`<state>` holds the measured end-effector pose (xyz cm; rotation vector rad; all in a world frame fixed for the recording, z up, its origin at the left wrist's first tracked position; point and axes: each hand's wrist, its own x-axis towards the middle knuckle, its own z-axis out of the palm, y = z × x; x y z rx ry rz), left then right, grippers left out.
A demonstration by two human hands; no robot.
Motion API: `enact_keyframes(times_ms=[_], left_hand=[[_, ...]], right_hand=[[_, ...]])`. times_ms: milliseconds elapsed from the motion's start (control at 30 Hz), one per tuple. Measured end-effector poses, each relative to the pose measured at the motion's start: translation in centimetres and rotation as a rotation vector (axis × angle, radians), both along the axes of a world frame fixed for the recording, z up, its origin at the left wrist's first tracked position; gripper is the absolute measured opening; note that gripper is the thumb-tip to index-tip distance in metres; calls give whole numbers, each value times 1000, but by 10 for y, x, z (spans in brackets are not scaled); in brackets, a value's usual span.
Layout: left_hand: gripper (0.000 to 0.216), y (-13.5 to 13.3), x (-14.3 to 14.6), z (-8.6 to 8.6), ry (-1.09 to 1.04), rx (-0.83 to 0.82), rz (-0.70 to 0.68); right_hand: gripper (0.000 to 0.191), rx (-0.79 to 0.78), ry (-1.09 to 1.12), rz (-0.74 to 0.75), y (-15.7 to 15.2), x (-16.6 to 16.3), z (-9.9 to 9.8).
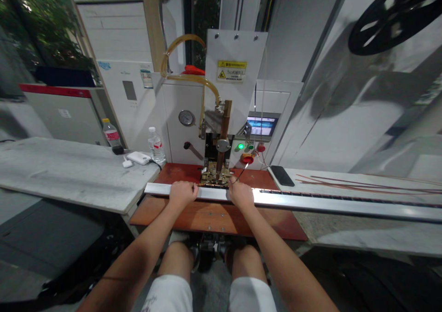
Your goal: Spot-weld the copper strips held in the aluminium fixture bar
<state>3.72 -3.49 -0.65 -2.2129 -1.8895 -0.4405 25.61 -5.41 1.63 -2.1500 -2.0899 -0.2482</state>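
Observation:
A long silver metal rail [304, 202] lies across the reddish-brown work board [214, 217] in front of a white machine [183, 98]. Near the rail's left end my left hand [183, 195] is closed around it. My right hand [241, 193] rests on the same rail right of the machine's head, its fingers pinching a thin rod-like tool [242, 172] that slants up to the right; its exact kind cannot be made out. Between both hands, just behind the rail, sits the brass-coloured fixture [216, 171] under a copper-coloured upright bar [223, 130].
Green and red buttons [241, 147] sit below the lit screen [264, 125]. On the left table [69, 174] stand a cola bottle [112, 135], a clear water bottle [157, 146] and a white power bank [138, 158]. A black phone [282, 176] and copper strips [345, 183] lie right.

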Motion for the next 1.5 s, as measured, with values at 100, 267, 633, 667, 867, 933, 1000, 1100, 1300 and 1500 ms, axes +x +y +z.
enact_keyframes(times_ms=[100,267,633,667,867,933,1000,1100,1300,1500], left_hand=[[56,-1,1,2,-11,-12,-3],[56,-3,2,3,-15,-25,19],[57,0,1,2,-8,-34,13],[57,0,1,2,-10,-37,15],[55,0,2,3,-14,-32,14],[55,0,3,3,-14,-26,8],[56,0,3,3,-12,-23,2],[56,0,4,3,-4,-24,0],[55,1,4,3,12,-13,-12],[56,1,4,1,-1,3,-9]], right_hand=[[39,9,2,5,0,0,-1],[40,2,4,0,1,1,-3],[39,13,3,2,3,2,-3],[39,11,5,2,3,2,-3],[39,0,8,-10,3,2,-3],[40,11,5,-5,4,3,-4],[40,17,5,0,4,4,-5],[39,27,-1,-1,6,5,-7],[37,54,-8,12,7,6,-8],[38,49,-4,9,6,6,-7]])
